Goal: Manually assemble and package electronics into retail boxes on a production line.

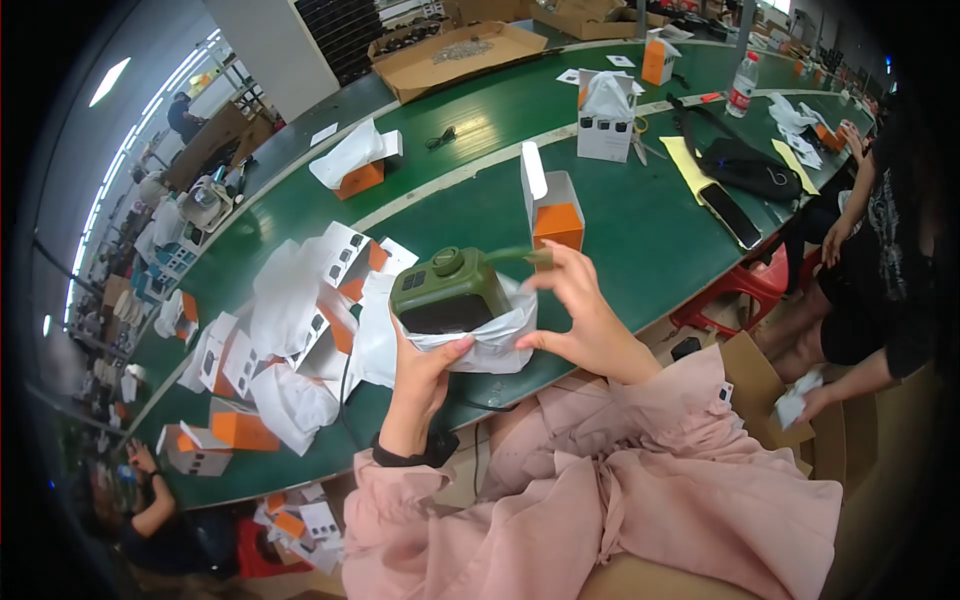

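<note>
My left hand [425,375] holds a small olive-green device [450,292] from below, with a white wrapping sheet [492,340] gathered under it. My right hand [585,310] pinches the green strap [520,255] that sticks out from the device's right side, while its thumb presses the white sheet. Both hands hover over the near edge of the green table [640,240]. An open orange-and-white box [553,208] stands upright just behind the device.
Loose white sheets and orange-and-white boxes [300,320] are piled to my left. A black pouch [745,165], a phone [730,215], a water bottle [741,85] and cardboard trays [455,55] lie farther off. Another person [880,250] sits at right; someone else's arm [150,490] shows at lower left.
</note>
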Demonstrator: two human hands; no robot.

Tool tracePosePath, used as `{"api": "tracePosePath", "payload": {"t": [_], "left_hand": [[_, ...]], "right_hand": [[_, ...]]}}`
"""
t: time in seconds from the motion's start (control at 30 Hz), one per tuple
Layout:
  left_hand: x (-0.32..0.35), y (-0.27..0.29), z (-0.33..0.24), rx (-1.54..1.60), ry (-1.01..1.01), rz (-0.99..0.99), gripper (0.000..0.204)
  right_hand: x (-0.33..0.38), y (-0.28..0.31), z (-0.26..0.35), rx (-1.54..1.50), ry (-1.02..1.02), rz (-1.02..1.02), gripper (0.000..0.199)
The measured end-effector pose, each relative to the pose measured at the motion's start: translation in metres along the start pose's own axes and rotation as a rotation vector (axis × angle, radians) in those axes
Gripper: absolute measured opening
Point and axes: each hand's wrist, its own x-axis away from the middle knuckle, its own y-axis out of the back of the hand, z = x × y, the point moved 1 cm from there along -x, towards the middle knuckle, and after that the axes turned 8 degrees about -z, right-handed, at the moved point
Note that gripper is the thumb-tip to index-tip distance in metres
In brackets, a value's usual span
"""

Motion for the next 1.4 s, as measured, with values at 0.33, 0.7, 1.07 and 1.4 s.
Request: {"api": "tracePosePath", "payload": {"t": [0.33,0.7,1.07,1.4], "left_hand": [[-0.023,0.021,0.022,-0.774,-0.27,0.257,0.111],[-0.014,0.015,0.007,-1.112,-0.664,0.318,0.016],[-0.001,-0.057,-0.017,-1.113,-0.697,-0.066,0.018],[-0.061,-0.184,0.026,-1.399,-0.489,-0.261,0.056]], "right_hand": [[0.013,0.0,-0.035,0.098,-0.142,-0.002,0.012],[0.02,0.013,-0.037,0.145,-0.094,-0.136,0.004],[0.013,0.006,-0.03,0.038,-0.412,0.345,0.086],[0.002,0.159,-0.053,-0.359,-0.425,-0.325,0.067]]}}
